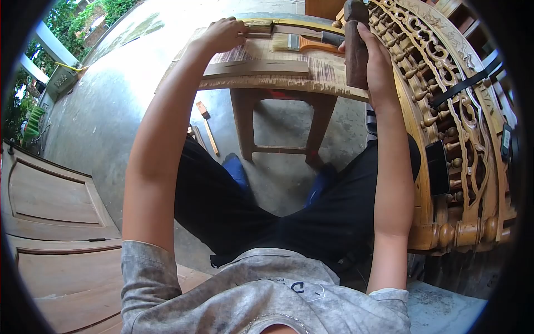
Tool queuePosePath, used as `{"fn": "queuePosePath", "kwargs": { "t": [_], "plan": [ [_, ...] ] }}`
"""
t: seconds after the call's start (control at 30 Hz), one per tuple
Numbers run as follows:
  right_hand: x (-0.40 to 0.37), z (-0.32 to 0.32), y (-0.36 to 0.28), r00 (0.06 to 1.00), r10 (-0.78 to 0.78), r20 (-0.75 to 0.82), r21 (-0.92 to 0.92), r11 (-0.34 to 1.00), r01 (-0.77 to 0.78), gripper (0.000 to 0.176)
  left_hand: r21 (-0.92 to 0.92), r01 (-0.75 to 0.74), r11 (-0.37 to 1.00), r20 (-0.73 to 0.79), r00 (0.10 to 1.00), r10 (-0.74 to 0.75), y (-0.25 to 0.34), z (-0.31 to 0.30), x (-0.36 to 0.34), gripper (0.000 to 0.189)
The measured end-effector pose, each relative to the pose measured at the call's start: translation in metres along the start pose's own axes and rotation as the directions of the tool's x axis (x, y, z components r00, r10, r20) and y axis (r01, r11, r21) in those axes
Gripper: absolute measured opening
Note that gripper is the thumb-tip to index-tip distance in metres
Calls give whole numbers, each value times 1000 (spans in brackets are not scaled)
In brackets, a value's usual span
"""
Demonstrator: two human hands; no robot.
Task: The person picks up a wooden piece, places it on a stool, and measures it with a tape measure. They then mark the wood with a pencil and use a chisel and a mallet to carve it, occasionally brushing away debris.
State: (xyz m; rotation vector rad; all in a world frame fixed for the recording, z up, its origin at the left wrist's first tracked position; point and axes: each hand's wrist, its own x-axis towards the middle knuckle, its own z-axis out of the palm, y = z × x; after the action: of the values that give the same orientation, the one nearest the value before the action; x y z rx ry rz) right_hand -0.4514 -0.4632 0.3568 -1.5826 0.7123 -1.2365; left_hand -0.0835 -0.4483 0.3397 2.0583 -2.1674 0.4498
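Observation:
My right hand (377, 61) is closed around a long dark-brown wooden tool (356, 58) with a greyish top end, held upright at the right side of a wooden board (328, 71). My left hand (223, 34) has its fingers curled at the end of a short, rough wooden piece (259, 26) near the board's far edge. Between the hands lies a paintbrush (306, 43) with pale bristles and an orange handle. A dark handle (332, 38) sits just beyond it. Closer to me, a flat wooden strip (261, 68) rests along the board.
A stool (243, 119) stands under the board. On the concrete floor lies a hammer-like tool (208, 129). Carved wooden furniture (445, 119) rises close on the right, with a phone-like black object (438, 167) on it. Wooden door panels (55, 195) lie at left.

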Motion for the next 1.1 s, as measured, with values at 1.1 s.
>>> {"fn": "queuePosePath", "kwargs": {
  "t": [1.1],
  "plan": [
    [-8, 5, 3, 997, 73, 34, -28, 997, -72, 42, -980, -171, 104, -200, 869, -453, 72, -61, -82, 28]
  ]
}}
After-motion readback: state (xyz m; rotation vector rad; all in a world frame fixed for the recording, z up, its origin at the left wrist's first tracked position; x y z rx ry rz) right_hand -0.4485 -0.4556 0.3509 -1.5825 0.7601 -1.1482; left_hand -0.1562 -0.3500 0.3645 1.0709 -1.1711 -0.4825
